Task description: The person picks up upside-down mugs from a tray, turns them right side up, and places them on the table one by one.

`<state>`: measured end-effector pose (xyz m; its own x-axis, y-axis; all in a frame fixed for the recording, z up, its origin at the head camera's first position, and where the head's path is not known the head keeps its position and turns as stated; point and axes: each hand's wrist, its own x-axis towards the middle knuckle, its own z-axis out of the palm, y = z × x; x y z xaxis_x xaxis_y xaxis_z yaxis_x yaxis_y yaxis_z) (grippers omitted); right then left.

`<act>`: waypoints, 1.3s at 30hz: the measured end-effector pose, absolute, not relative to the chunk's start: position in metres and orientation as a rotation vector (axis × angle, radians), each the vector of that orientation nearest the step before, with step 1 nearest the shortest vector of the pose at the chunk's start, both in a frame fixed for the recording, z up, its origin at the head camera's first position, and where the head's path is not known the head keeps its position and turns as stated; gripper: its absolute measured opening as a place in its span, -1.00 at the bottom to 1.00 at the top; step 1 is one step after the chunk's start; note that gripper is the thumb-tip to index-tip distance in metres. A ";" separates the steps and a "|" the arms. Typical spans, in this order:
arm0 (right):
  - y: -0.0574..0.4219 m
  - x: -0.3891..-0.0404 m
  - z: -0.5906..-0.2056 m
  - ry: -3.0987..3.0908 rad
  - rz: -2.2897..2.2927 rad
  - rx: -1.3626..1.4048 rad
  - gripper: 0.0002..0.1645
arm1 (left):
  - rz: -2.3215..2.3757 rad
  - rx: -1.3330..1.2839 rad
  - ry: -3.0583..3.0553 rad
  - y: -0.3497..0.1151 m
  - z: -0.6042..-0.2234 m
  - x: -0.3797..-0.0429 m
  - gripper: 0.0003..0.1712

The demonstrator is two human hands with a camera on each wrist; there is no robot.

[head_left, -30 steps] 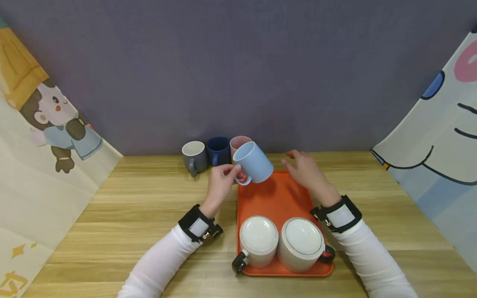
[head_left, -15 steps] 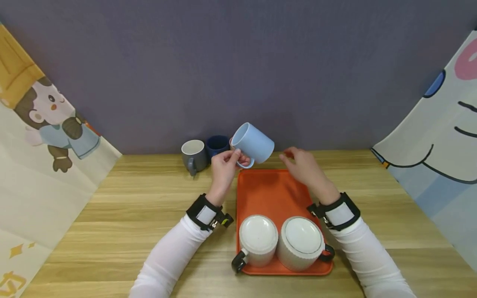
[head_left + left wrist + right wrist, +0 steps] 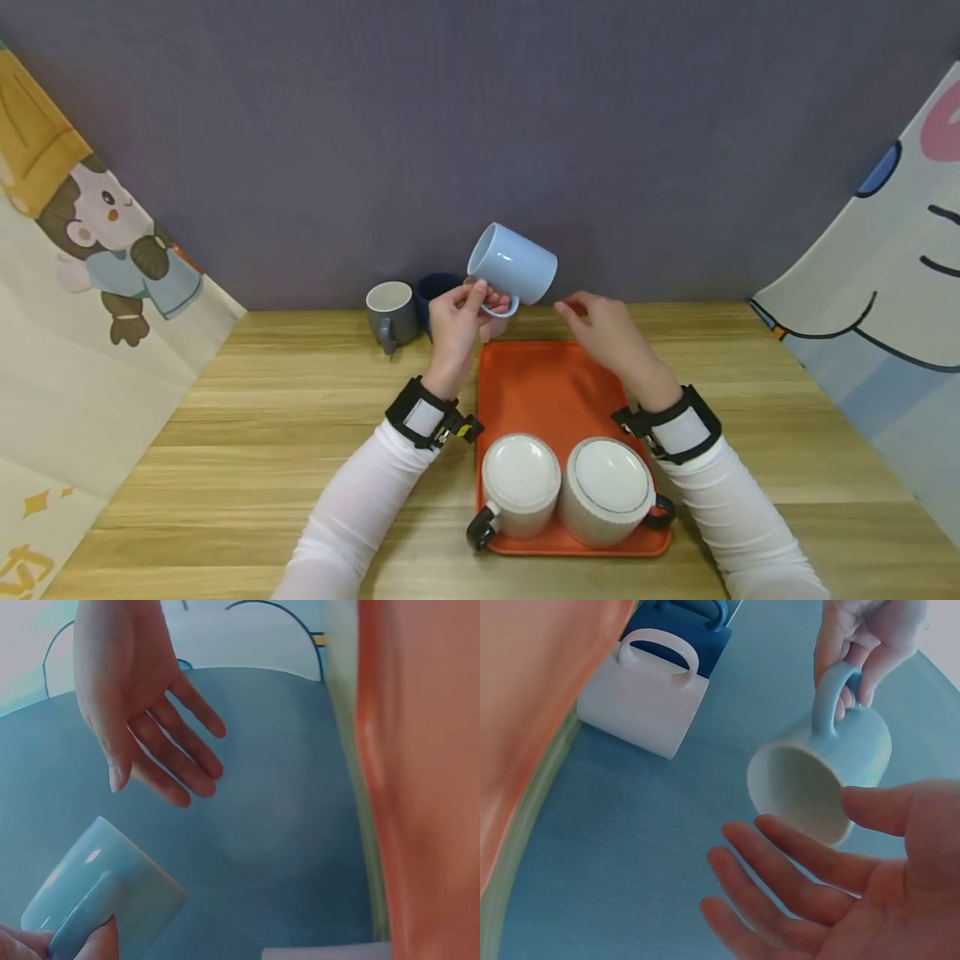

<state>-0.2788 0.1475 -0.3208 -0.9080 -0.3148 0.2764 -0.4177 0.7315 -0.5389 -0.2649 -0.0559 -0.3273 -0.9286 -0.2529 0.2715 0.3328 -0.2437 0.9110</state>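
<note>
My left hand pinches the handle of a light blue mug, held up above the far end of an orange tray. The mug is tilted well over, its mouth toward the left and its base toward my right hand. That right hand is raised beside the tray's far right part, holding nothing. Its fingers are spread and relaxed in the right wrist view, with the light blue mug just past the fingertips. Behind my left hand, a pink mug is mostly hidden.
Two cream mugs with black handles stand upside down at the tray's near end. A grey mug and a navy mug stand upright at the table's back edge, left of the pink one. A grey panel rises behind.
My left hand has lifted the light blue mug up and away, turning it further onto its side. My right hand has shifted slightly left toward the mug.
</note>
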 end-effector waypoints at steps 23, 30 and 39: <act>0.125 -0.273 -0.315 -2.511 1.114 0.599 -0.42 | -2.423 -0.218 -1.441 -0.022 -0.310 -0.270 -0.69; 0.122 -0.273 -0.313 -2.398 1.177 0.543 -0.49 | -2.501 -0.230 -1.408 -0.015 -0.309 -0.270 -0.69; 0.122 -0.275 -0.314 -2.259 1.389 0.467 -0.55 | -2.400 -0.257 -1.534 -0.017 -0.304 -0.269 -0.66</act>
<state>-0.2753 0.1221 -0.3139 -0.8436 -0.0525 0.5343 -0.5005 0.4373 -0.7472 -0.2689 -0.0174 -0.3042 -0.9448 -0.1385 0.2970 0.3277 -0.3966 0.8575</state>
